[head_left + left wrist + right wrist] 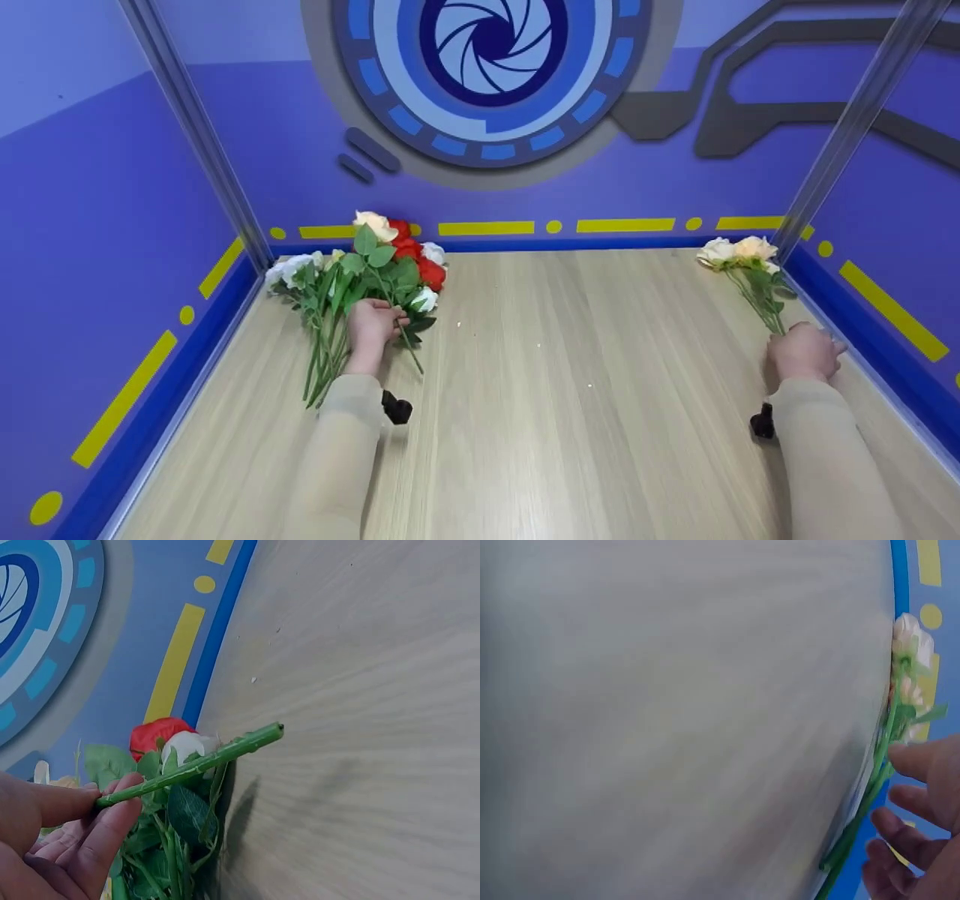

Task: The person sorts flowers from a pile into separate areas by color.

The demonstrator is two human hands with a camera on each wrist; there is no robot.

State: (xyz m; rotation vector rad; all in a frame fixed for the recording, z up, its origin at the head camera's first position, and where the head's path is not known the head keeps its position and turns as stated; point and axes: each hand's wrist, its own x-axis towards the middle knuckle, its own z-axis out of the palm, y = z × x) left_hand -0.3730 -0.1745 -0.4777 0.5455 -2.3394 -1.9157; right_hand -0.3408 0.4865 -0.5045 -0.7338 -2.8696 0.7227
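My left hand (373, 326) pinches the green stem of an artificial rose between thumb and fingers, over a pile of flowers at the left. In the left wrist view the cut end of that stem (247, 742) points away over the table. A peach rose (375, 225) tops the stem, with leaves below the bloom. Red roses (431, 274) and white flowers (292, 270) lie under and around it. At the far right, my right hand (806, 351) is beside the stem ends of cream and peach roses (756, 247). Its fingers (907, 836) are loosely bent, apart from the stems (866, 799).
The wooden table (525, 420) is bounded by a blue back wall (525, 191) and side walls, with a metal strip (889, 397) along the right edge. Small white specks lie on the wood between the two flower groups.
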